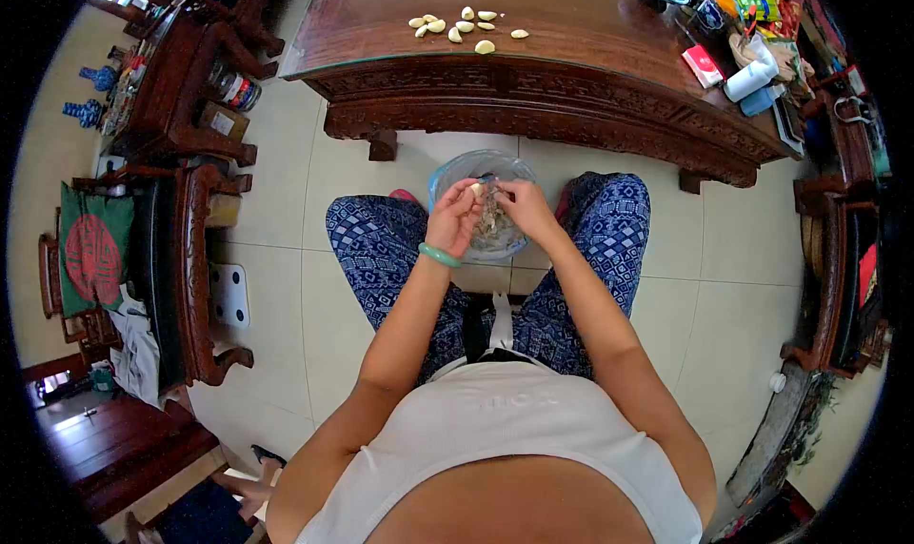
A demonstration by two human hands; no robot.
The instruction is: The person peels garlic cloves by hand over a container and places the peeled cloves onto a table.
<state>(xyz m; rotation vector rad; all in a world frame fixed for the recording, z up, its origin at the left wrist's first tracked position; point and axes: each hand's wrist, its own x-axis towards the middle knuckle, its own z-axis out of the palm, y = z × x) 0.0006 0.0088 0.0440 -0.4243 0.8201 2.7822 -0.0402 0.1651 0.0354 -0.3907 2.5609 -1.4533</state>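
My left hand (457,217), with a green bangle at the wrist, is closed on a pale garlic clove (477,190). Close beside it on the right, my right hand (523,206) has its fingers pinched together near the clove; what they grip is too small to tell. Both hands are above a lined bin (490,249) between my knees, with papery skins inside. Several peeled garlic cloves (485,47) lie on the wooden table in front of me.
The carved wooden table (590,30) stands ahead, with a red box (703,66), a white bottle (751,80) and packets at its right. Dark wooden chairs stand on both sides. Another person's leg (249,490) shows at the lower left.
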